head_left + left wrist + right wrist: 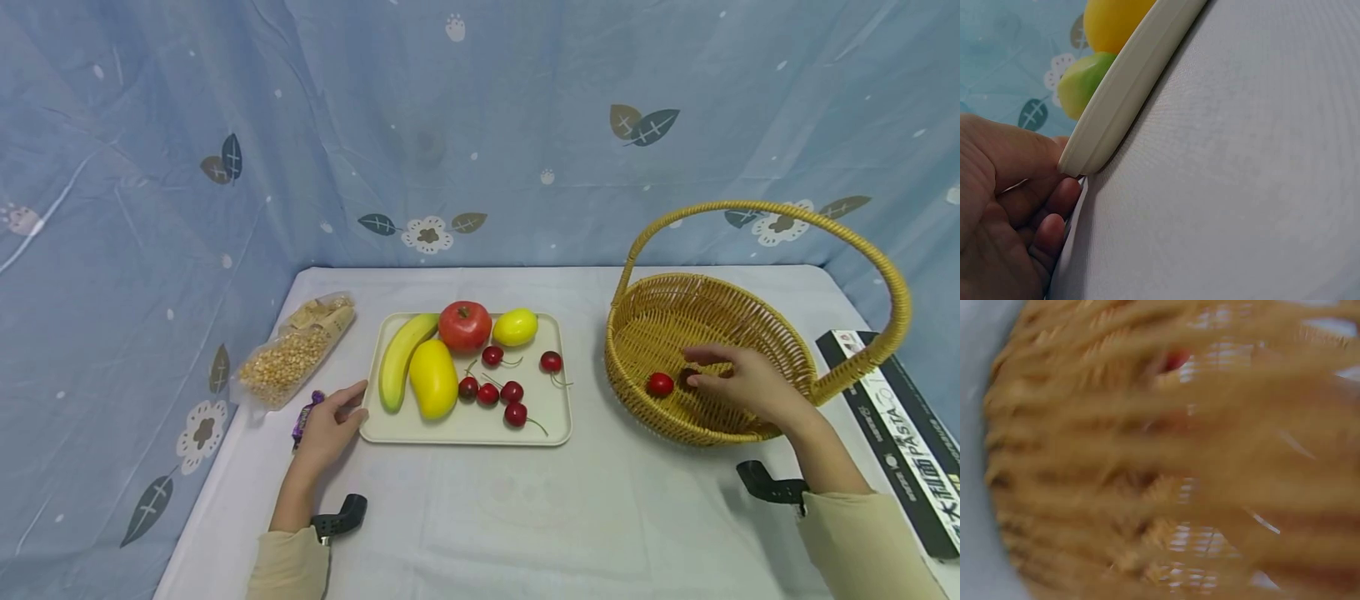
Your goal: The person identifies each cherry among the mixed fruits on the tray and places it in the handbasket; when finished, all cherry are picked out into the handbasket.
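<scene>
My left hand (330, 425) is at the left edge of a cream tray (465, 435); in the left wrist view its thumb and curled fingers hold the rim at a corner. On the tray lie a banana (401, 358), a mango (434, 379), a pomegranate (465, 327), a lemon (515, 327) and several cherries (515, 415). My right hand (742, 383) reaches into a wicker basket (645, 308), thumb and forefinger spread apart. A dark cherry (687, 377) shows between those fingertips, and a red cherry (660, 384) lies beside them. The right wrist view is blurred by basket weave.
A bag of corn kernels (288, 362) lies left of the tray, with a purple-wrapped candy (306, 417) by my left hand. The basket's tall handle (896, 308) arches over my right hand. A long pasta box (900, 433) lies at the right edge.
</scene>
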`<state>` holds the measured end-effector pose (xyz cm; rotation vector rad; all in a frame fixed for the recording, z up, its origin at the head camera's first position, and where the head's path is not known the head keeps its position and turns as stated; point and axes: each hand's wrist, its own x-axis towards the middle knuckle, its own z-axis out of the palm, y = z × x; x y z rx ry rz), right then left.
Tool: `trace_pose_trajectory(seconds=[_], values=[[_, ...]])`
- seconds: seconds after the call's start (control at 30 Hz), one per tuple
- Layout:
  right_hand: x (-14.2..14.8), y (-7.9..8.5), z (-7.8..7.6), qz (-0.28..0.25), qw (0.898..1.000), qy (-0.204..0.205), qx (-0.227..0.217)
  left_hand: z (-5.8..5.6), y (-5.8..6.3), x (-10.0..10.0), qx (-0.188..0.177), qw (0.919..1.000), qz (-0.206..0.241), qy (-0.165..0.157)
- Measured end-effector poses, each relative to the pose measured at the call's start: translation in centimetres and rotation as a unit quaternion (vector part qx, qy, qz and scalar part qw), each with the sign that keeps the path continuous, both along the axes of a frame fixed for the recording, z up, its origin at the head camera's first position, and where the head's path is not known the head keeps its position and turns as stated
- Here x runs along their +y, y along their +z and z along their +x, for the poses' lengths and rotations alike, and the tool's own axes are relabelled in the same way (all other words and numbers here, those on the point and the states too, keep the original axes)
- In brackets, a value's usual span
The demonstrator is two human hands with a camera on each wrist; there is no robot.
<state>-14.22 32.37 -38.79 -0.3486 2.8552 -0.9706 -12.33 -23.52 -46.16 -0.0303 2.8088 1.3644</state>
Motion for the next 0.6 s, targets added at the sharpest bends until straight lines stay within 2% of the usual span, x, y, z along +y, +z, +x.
trace_pose_trajectory(seconds=[0.17,0.3,0.4,0.5,0.6], values=[[-2.6,1.6,0.3,-0.031,0.998,-0.021,0.047,0.1,-0.1,0.0,0.002,1.0,0.001,0.003],[-5.7,2.5,0.7,-0.075,0.992,-0.003,0.103,0.1,-0.3,0.1,0.004,1.0,0.007,0.002],[-8.4,2.4,0.9,-0.103,0.986,0.017,0.13,0.2,-0.3,0.1,0.008,1.0,0.005,-0.002],[-11.2,1.7,1.0,-0.127,0.983,0.037,0.124,0.1,-0.1,0.0,0.012,0.9999,0.0,-0.004],[-13.8,0.6,0.9,-0.146,0.983,0.065,0.091,0.0,0.0,0.0,0.013,0.9999,0.0,-0.005]])
